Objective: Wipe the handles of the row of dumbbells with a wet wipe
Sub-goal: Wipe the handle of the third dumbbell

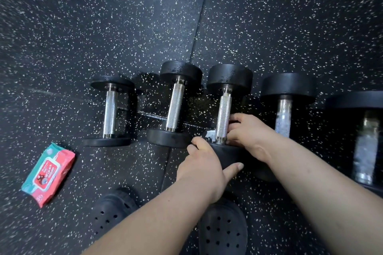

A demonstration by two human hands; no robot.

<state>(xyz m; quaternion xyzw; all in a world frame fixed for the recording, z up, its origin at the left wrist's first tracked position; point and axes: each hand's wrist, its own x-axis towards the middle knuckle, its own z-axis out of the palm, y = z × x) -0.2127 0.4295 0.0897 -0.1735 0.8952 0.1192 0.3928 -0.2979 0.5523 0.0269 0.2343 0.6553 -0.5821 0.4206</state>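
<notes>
Wipe (209,134) held round centre dumbbell (224,109) handle by right hand (248,132), head gripped by left hand (204,163); two dumbbells (175,105) (110,114) at frame left judged unwiped

Black rubber floor (83,27) flecked with white, jointed by seams
Five black round-headed dumbbells (175,107) with knurled silver handles are laid in a row; a teal-and-red soft pack of wet wipes (48,174) is seen at the left, two black perforated clogs (222,227) nearest
</notes>
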